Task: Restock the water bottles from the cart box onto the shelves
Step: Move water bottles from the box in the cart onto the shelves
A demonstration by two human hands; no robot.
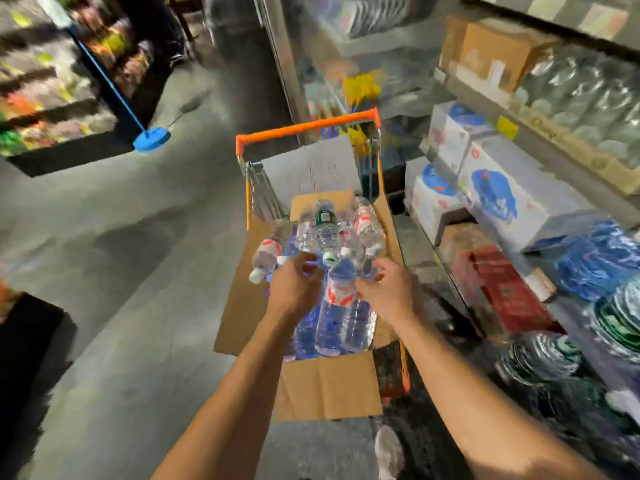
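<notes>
Shelves (540,140) run along the right side of the aisle, stacked with cartons and wrapped packs of bottles. Beside them stands a wire cart (308,128) with an orange handle, and an open cardboard box (325,389) sits in it with its flaps spread outward. The water bottles (341,327) fill the box, some upright in a pack near the person, others lying loose and tilted toward the far end. Both forearms reach forward and down over the box from the bottom of the view. The left hand (294,289) has its fingers curled round the caps and necks of loose bottles on the box's left side. The right hand (389,289) grips the top of a bottle just right of the upright pack. Motion blur hides how many bottles each hand holds.
</notes>
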